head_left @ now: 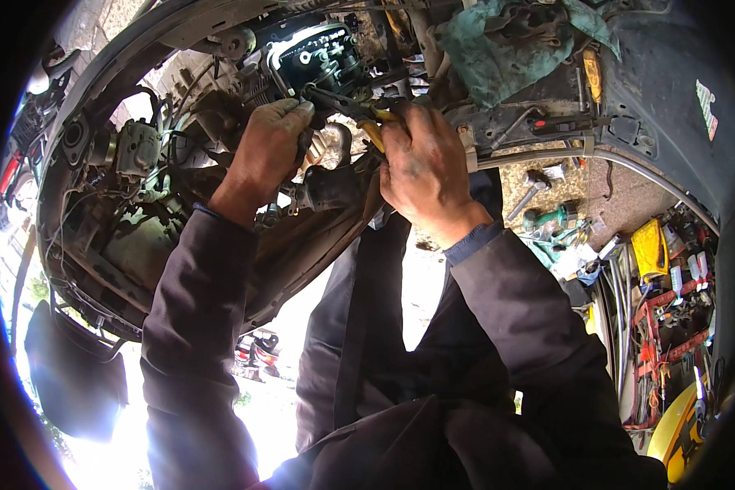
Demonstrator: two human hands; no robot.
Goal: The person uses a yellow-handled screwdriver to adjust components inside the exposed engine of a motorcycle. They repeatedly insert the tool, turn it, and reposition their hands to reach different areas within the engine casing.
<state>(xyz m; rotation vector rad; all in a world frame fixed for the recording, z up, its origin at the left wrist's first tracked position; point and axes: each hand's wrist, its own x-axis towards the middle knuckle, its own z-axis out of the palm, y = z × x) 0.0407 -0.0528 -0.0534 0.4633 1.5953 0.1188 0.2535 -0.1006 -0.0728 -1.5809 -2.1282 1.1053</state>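
My right hand [426, 167] is closed around yellow-handled pliers [372, 133], whose dark jaws point left toward the opened engine [317, 64]. Bright metal edging and small inner parts show in that engine's uncovered end. Just below it, my left hand [268, 149] is closed, thumb and fingers pressed together close to the jaws of the pliers. Whatever sits between those fingers is hidden. Under both hands lies a dark curved rubber or plastic piece [332, 188]. The surrounding vehicle body [261, 282] is stripped, with wires and hoses exposed on the left.
A teal cloth [498, 69] with dark stains covers the upper right. Beside it lie a yellow-handled screwdriver [592, 75] and a metal wrench [516, 126]. On the ground are a hammer [533, 189] and a green tool [551, 217]. A red rack [647, 351] of tools stands far right.
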